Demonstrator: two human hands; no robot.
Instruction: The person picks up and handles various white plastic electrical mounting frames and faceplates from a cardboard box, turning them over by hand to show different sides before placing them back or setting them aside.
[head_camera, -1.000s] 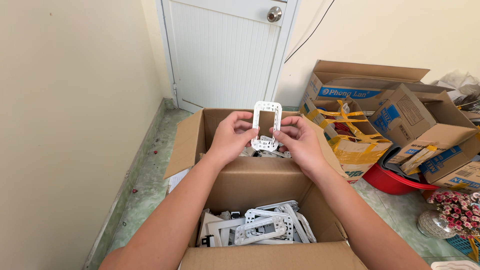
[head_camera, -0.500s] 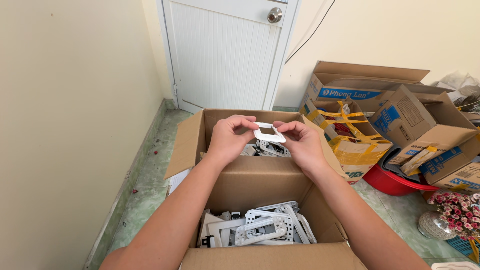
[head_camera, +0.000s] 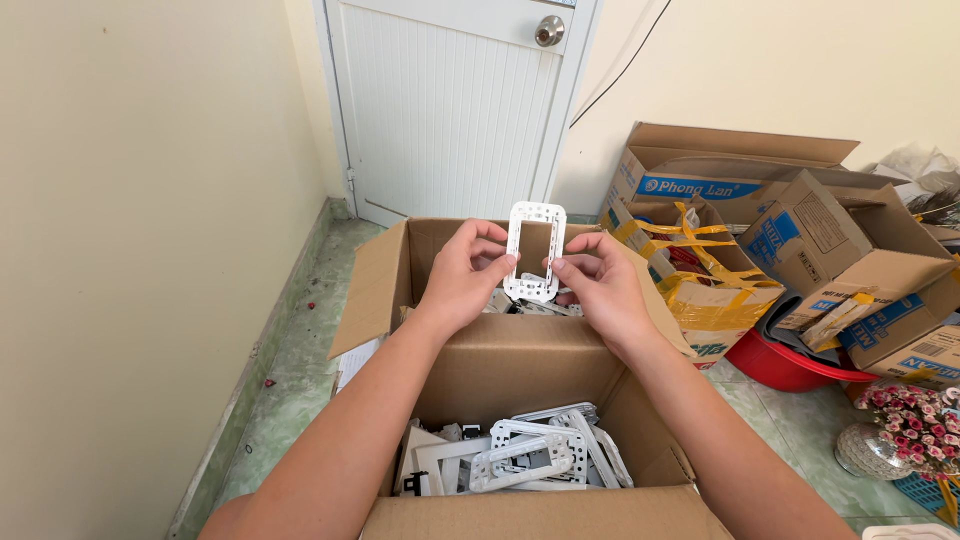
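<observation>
At the frame's centre, a white plastic frame (head_camera: 536, 250) is held upright above the far cardboard box (head_camera: 385, 285), pinched between left hand (head_camera: 468, 275) and right hand (head_camera: 598, 285). It seems light, rigid, brittle; the side rails are best gripped.

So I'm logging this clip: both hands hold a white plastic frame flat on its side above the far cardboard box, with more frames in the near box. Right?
Not quite. The head view shows the white plastic frame standing upright, not flat. The rest holds: the left hand and right hand pinch it above the far cardboard box, and more frames lie in the near box.
</observation>
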